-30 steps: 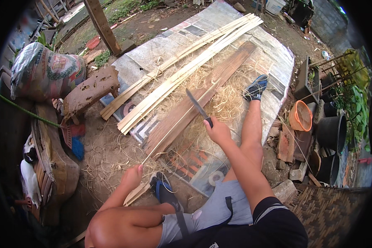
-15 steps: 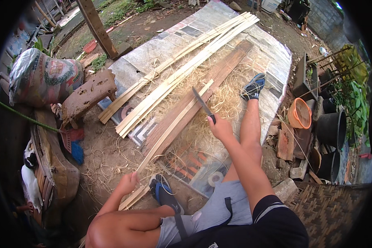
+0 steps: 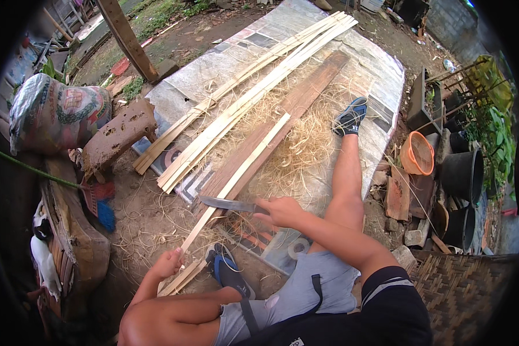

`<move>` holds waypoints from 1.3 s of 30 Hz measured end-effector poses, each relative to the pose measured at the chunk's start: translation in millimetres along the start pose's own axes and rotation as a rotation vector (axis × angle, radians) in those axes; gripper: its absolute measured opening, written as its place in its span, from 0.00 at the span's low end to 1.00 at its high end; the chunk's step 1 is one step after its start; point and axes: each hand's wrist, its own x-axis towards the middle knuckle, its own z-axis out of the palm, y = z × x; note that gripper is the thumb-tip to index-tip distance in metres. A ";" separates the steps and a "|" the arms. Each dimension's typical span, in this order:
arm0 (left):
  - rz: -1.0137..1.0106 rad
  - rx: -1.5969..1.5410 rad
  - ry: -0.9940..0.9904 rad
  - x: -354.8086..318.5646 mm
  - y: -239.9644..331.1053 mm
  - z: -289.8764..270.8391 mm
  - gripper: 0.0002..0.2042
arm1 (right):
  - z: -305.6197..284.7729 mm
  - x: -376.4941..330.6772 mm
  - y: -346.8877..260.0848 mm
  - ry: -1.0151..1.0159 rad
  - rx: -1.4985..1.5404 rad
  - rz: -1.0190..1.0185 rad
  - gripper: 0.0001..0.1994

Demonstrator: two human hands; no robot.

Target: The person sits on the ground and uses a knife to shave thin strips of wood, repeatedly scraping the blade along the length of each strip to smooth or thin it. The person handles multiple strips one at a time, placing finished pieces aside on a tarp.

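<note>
diagonally, strip [image 3: 248, 162] points away rightward — left hand [image 3: 168, 263] grips it, right hand [image 3: 282, 211] a knife [image 3: 230, 204].

The right hand [image 3: 279, 211] hides most of the handle of the knife [image 3: 230, 205], whose blade is blurred; whether its edge touches the pale strip [image 3: 254, 150] cannot be told. The fingers of the left hand [image 3: 167, 263] cover that strip's near end. Lower strips [image 3: 183, 278] disappear behind the left leg [image 3: 173, 311]. Curled shavings [image 3: 305, 147] overlap too thickly to separate. The top edge cuts off the wooden post [image 3: 127, 40], the lower edge the black shirt [image 3: 380, 323]. The cat's [image 3: 44, 262] features are too small to tell.
</note>
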 end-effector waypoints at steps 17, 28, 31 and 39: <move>0.149 -0.161 -0.107 78.1 63.4 27.2 0.17 | 4.6 15.5 72.4 0.223 0.299 0.598 0.23; 0.133 -0.043 -0.113 70.8 91.3 34.8 0.18 | 7.4 14.3 62.4 0.187 0.201 0.572 0.23; 0.127 -0.005 -0.098 66.4 80.3 49.3 0.17 | 17.3 -4.6 -20.8 0.001 0.211 0.166 0.22; 0.022 -0.042 -0.087 41.1 55.0 26.5 0.15 | -18.7 15.7 117.7 0.320 0.114 0.651 0.22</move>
